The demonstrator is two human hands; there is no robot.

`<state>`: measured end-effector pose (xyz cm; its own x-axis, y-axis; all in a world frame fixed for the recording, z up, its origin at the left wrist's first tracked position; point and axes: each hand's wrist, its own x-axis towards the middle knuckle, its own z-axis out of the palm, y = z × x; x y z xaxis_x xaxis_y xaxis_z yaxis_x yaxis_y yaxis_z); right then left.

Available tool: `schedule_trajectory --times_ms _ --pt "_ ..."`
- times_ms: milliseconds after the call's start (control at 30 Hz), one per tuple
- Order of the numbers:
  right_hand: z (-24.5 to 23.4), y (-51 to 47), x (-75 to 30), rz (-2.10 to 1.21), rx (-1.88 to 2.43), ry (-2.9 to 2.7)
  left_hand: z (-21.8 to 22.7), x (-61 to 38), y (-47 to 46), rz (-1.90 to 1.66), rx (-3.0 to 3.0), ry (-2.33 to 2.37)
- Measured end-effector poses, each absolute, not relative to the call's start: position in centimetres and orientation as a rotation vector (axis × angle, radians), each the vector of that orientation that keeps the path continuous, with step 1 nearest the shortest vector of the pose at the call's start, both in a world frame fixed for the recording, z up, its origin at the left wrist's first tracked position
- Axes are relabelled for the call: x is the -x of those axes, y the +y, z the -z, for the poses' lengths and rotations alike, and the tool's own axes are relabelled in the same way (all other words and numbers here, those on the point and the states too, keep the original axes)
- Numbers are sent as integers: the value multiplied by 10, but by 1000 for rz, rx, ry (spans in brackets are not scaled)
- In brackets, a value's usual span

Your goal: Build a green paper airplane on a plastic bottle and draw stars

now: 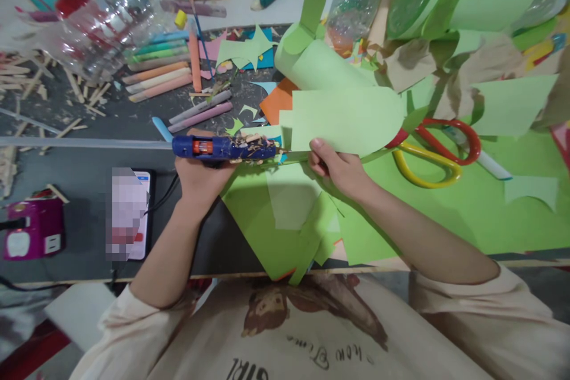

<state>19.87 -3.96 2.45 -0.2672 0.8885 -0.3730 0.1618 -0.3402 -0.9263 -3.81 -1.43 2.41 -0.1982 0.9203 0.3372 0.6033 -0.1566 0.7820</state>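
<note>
My left hand (200, 175) is closed round the handle of a blue glue gun (222, 147), whose crusted nozzle points right at the lower edge of a pale green paper cutout (347, 119). My right hand (336, 169) pinches that cutout along its bottom edge, thumb on top. The rounded cutout lies against a rolled pale green paper tube (312, 62) with a leaf-shaped tab sticking up. A black cord runs from the glue gun down to the left.
Red and yellow scissors (439, 151) lie right of the cutout on green paper sheets (445, 214). Pastel chalk sticks (158, 74), plastic bottles (102, 18), a phone (129, 214), a magenta socket box (31, 228), wood splinters and paper scraps crowd the dark table.
</note>
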Motion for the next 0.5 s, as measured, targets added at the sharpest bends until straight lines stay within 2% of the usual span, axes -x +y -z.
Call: schedule_trajectory --times_ms 500 --pt "-21 -40 -199 -1668 1450 -1297 -27 39 -15 -1127 -1769 1841"
